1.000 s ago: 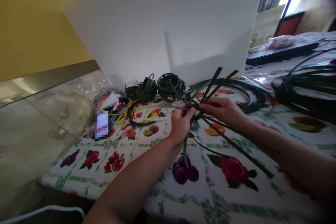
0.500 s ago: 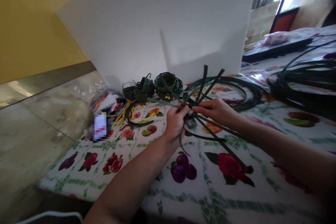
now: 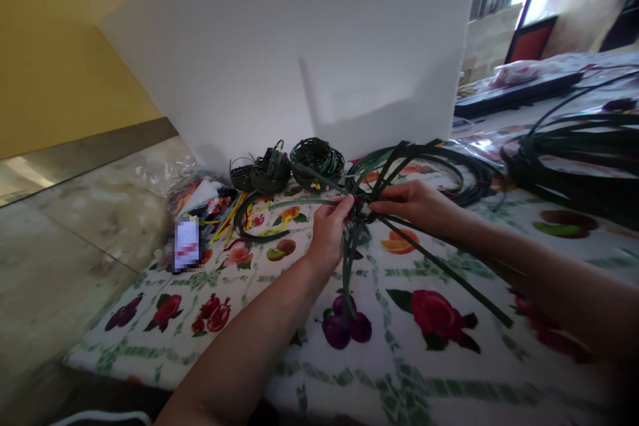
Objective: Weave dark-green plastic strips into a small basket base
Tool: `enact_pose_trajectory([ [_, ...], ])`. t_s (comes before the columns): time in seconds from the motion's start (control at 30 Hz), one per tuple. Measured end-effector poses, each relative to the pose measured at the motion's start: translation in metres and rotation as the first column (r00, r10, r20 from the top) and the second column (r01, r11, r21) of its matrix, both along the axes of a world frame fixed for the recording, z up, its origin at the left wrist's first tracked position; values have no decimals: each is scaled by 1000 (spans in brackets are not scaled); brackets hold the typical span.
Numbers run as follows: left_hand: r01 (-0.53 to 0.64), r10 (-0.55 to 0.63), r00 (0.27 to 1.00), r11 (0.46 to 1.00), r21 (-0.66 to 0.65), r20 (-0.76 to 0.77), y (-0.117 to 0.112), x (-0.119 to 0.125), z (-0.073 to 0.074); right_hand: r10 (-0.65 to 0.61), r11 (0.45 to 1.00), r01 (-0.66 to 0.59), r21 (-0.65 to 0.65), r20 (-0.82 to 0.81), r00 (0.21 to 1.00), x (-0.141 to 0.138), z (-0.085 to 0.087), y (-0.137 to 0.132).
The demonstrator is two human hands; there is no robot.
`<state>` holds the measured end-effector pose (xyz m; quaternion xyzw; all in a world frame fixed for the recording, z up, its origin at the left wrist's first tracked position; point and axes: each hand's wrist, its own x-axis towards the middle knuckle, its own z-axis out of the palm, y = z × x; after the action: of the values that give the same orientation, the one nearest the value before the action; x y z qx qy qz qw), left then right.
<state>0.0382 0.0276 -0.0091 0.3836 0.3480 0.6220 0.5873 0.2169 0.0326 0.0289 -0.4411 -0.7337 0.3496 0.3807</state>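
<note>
Between my two hands is a small weave of dark green flat strips [image 3: 360, 212], its loose ends fanning out to all sides. My left hand [image 3: 330, 227] pinches the left side of the weave between thumb and fingers. From the right, my right hand [image 3: 410, 208] is closed on the strips by its fingertips, close to the crossing. One long strip [image 3: 449, 269] slants down to the right under my right forearm, and a couple hang toward me. The exact crossing is partly hidden by my fingers.
Behind lie woven green baskets [image 3: 316, 164] and a coil of strips [image 3: 469, 173]. A larger coil [image 3: 574, 166] is at the right. Yellow strips [image 3: 230, 218], plastic bags [image 3: 192, 190] and a blurred-out phone-like object [image 3: 186, 245] are left. A white board [image 3: 319, 46] stands behind the printed tablecloth [image 3: 224, 366].
The weave has turned between my hands. Strips that pointed steeply up now lean lower to the right, and those at lower right have shifted, some now hanging toward me.
</note>
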Motion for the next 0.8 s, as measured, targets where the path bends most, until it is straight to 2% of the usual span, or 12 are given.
enact_pose_trajectory([
  [0.1,111,-112,993,992,-52,-26,4,-10,5,24,1000,-24,-11,73,997,12,5,5],
  [0.17,247,-250,968,967,-64,-35,7,-20,10,46,999,-48,23,104,994,20,9,8],
  [0.27,450,-456,890,885,-122,-24,8,-33,15,111,993,-116,30,130,985,28,15,10],
  [0.33,523,-538,842,833,-181,-43,6,-34,14,147,989,-149,4,152,977,29,17,9],
  [0.43,520,-538,839,837,-170,-79,-3,-24,9,177,984,-176,-20,174,969,25,16,4],
  [0.57,513,-538,829,840,-175,-152,-12,-8,1,197,980,-191,-61,107,975,15,13,-3],
  [0.67,470,-488,864,870,-149,-124,-13,-6,1,188,979,-181,-89,76,979,13,11,-4],
  [0.8,408,-421,901,904,-125,-105,-7,-11,6,126,992,-123,-34,140,982,20,11,1],
])
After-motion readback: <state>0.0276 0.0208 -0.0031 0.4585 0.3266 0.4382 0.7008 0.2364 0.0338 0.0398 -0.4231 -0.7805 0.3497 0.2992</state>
